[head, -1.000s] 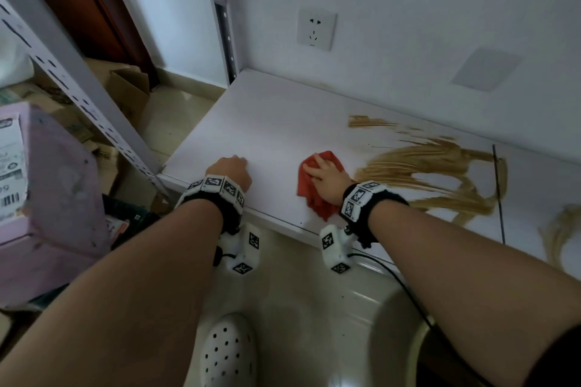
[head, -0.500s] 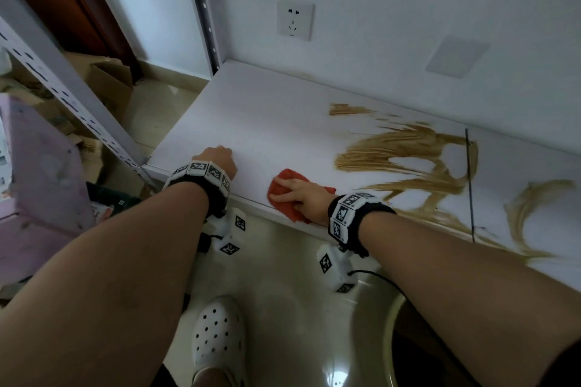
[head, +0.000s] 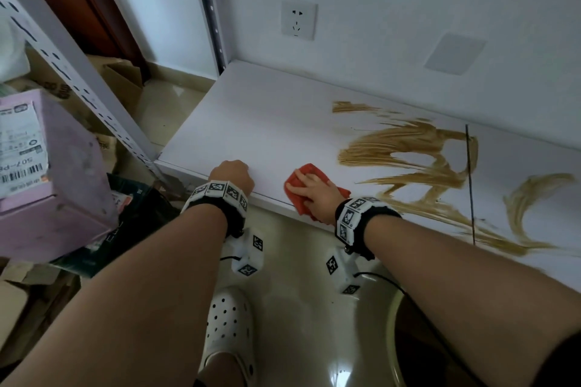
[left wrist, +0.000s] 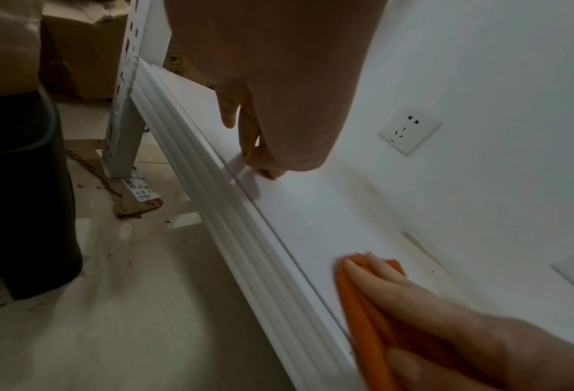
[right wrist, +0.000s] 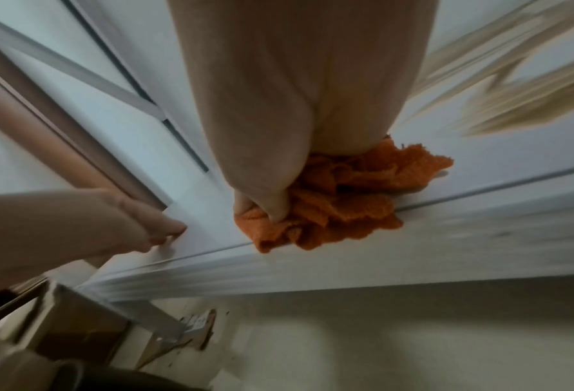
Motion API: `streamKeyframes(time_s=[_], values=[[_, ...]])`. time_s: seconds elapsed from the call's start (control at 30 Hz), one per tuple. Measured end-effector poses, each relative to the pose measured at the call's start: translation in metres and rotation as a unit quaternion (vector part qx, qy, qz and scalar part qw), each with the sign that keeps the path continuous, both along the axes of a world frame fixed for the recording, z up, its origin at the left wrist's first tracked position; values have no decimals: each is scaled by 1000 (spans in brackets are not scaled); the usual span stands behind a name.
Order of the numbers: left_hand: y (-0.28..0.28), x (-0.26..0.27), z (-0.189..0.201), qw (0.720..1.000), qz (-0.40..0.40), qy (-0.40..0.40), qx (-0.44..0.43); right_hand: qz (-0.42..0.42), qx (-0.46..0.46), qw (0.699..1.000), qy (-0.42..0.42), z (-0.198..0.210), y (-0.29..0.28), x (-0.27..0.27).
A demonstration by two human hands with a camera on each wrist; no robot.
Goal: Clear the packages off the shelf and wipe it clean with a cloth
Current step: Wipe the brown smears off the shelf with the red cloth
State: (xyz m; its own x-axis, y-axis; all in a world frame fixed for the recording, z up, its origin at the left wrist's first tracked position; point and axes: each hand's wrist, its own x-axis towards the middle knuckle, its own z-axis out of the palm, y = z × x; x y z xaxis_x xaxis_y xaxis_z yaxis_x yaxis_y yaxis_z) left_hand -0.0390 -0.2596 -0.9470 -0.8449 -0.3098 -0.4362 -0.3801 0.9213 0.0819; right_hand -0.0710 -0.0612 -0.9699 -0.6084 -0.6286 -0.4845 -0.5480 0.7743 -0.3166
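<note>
Already bare of packages, the white flat shelf board (head: 267, 122) carries tan smears (head: 405, 148) right of the crumpled orange cloth (head: 309, 171) at its front edge. The right hand (head: 317, 190) presses it with fingers spread; the left hand (head: 232, 174) rests curled, holding nothing. Dragging could spread streaks or drop the cloth off the edge.

Wall socket (head: 298, 23) above, white perforated clog (head: 227, 322) on glossy floor (head: 301, 308), cardboard boxes (head: 122, 78) far left
</note>
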Motion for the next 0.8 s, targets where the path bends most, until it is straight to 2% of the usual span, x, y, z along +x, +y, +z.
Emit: streamKeyframes(time_s=[0.17,0.33,0.53,0.63,0.8], values=[[-2,-9,5,1000,30,0,4,94,-7,995,16,-8,-55,-4],[-4,-16,4,997,71,18,18,133,-49,989,40,-15,-41,-22],[-1,-21,8,996,80,33,2,69,28,993,94,11,-16,-48],[1,-30,14,997,69,40,-14,28,20,994,101,21,-23,-43],[-8,-45,19,997,55,36,-39,55,10,996,70,21,-24,-39]])
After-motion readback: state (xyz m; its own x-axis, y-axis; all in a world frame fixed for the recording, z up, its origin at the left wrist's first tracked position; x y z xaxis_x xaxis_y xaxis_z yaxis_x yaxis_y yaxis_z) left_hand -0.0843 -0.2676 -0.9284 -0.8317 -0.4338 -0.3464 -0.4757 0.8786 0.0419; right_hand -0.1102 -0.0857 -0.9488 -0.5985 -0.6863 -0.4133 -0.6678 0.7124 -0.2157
